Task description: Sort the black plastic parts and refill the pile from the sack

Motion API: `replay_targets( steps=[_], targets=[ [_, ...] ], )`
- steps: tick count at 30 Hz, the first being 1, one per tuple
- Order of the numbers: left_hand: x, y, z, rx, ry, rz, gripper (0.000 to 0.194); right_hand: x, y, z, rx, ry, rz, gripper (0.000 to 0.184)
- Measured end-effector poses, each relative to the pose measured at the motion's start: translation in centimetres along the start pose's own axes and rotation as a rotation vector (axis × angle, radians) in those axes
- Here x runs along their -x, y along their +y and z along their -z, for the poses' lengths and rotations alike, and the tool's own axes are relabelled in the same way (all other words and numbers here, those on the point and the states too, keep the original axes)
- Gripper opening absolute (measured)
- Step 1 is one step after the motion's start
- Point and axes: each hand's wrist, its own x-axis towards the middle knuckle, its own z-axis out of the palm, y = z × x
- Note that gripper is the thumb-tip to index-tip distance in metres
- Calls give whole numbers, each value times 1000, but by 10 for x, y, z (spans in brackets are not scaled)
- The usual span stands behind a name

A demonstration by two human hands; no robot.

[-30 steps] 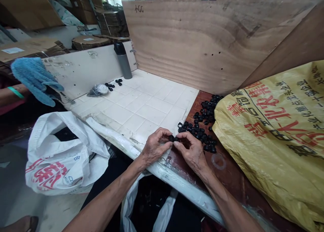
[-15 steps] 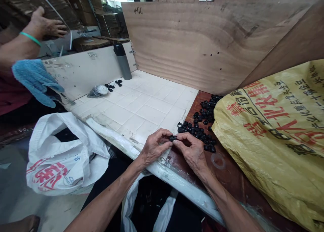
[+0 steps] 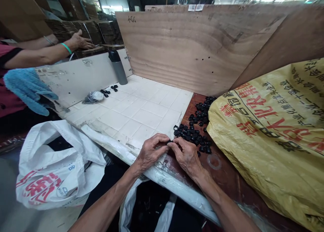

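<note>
My left hand (image 3: pixel 152 151) and right hand (image 3: pixel 186 155) pinch one tiny black piece (image 3: pixel 169 142) together; I should press gently and keep it straight.

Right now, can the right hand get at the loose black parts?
Probably yes: the black parts lie just past the right hand, nothing visible between, though its fingers pinch a small dark piece.
</note>
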Motion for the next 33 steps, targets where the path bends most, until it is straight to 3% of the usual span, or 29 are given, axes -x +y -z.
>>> replay_targets(
  steps=[6, 11, 15, 25, 29, 33],
  targets=[
    [0, 5, 0, -66, -56, -50, 14, 2, 0, -6, 12, -6, -160, 42],
    [2, 0, -2, 37, -36, 34, 17, 5, -2, -6, 21, 81, -15, 20],
    [3, -3, -2, 98, 8, 99, 19, 3, -4, -1, 18, 41, 120, 13],
    [3, -7, -2, -89, 10, -72, 24, 3, -5, -5, 127, -25, 57, 26],
    [2, -4, -2, -100, 14, -72, 23, 3, -7, -3, 66, -28, -43, 28],
    [1, -1, 0, -63, -7, 13, 19, 1, -5, 1, 92, -79, 69, 22]
  ],
)
